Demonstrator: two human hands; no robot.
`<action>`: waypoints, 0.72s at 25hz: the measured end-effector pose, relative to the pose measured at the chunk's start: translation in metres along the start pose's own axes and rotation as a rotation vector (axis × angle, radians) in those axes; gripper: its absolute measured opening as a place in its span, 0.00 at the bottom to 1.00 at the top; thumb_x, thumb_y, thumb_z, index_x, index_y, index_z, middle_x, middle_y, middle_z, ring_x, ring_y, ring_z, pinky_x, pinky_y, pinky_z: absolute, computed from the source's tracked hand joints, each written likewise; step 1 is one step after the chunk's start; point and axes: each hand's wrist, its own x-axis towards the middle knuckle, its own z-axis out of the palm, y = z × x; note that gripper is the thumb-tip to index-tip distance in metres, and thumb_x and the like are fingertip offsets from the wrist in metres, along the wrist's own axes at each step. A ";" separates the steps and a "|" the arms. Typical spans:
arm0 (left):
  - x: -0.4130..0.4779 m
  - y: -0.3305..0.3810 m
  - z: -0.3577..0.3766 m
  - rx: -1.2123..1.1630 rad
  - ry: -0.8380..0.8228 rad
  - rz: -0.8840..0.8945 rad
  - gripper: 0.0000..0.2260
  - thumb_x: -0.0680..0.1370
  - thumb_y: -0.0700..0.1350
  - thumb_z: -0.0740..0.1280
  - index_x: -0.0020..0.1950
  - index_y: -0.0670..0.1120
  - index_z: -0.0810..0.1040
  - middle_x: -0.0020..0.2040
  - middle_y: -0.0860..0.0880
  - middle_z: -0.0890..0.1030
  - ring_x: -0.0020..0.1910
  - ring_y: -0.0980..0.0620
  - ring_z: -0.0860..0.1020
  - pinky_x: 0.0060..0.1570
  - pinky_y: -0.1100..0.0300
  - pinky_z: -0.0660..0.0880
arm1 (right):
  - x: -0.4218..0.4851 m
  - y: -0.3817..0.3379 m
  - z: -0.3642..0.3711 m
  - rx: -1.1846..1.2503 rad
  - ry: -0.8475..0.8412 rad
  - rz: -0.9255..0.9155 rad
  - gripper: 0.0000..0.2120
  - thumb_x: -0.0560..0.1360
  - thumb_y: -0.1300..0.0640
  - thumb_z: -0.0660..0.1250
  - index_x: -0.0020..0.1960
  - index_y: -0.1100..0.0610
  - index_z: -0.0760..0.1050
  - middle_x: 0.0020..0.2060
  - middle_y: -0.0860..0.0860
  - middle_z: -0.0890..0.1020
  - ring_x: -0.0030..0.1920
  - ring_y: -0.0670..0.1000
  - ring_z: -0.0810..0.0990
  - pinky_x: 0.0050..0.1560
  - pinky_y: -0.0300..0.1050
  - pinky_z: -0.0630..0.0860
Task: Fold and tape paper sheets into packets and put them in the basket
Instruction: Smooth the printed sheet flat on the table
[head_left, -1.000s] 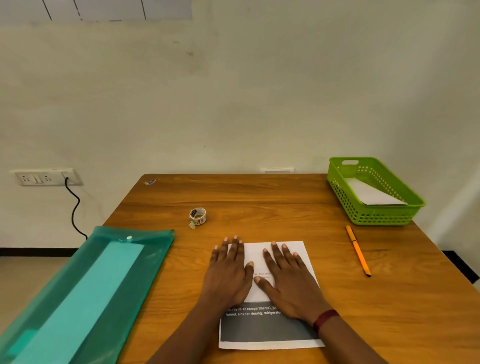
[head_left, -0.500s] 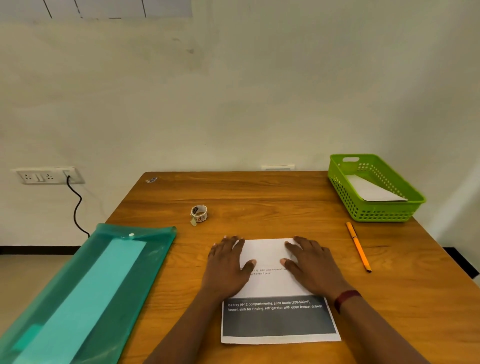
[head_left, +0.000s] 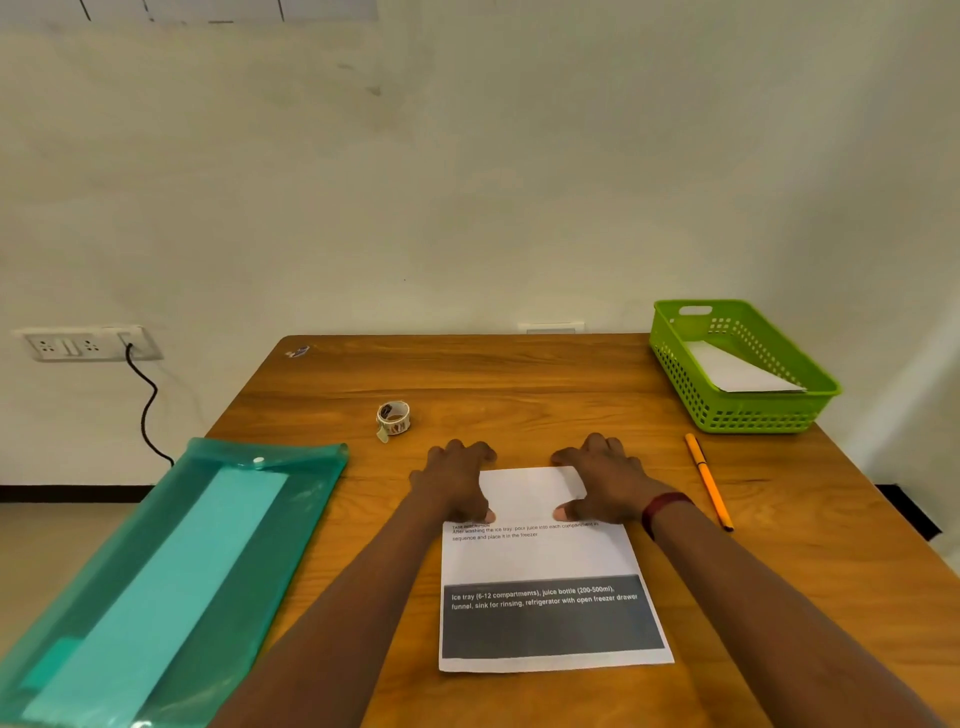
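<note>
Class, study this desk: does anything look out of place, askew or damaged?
Nothing is damaged or spilled. Only the green folder looks odd, lying askew and overhanging the table at its left edge.

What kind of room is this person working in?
Probably a plain office or study room. A wooden desk stands against a bare wall with a power socket, and stationery lies on it: a printed sheet, tape roll, pen and green plastic folder.

I see two bare forearms with no sleeves. My right wrist wears a dark red band (head_left: 666, 512), at about 3 o'clock from the left hand (head_left: 457, 486). Fingernails are short.
</note>
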 end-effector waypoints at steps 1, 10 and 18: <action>0.003 0.003 -0.002 0.020 -0.030 -0.008 0.37 0.69 0.52 0.78 0.72 0.57 0.63 0.70 0.47 0.65 0.72 0.42 0.60 0.64 0.40 0.65 | 0.001 0.000 0.000 -0.005 -0.007 0.003 0.40 0.68 0.36 0.72 0.74 0.45 0.60 0.65 0.55 0.65 0.68 0.59 0.62 0.64 0.57 0.65; -0.001 -0.002 -0.004 -0.022 0.009 -0.036 0.36 0.67 0.53 0.79 0.70 0.54 0.65 0.69 0.45 0.64 0.71 0.42 0.59 0.66 0.41 0.62 | -0.007 -0.004 0.005 -0.048 0.186 -0.002 0.39 0.65 0.36 0.73 0.70 0.45 0.63 0.60 0.54 0.65 0.64 0.57 0.62 0.60 0.53 0.63; -0.023 -0.015 0.012 -0.207 0.305 0.106 0.29 0.63 0.53 0.80 0.60 0.53 0.71 0.58 0.51 0.75 0.59 0.49 0.71 0.56 0.47 0.73 | -0.031 -0.015 0.024 0.036 0.480 0.011 0.34 0.64 0.42 0.77 0.65 0.48 0.68 0.55 0.50 0.72 0.58 0.54 0.68 0.53 0.50 0.65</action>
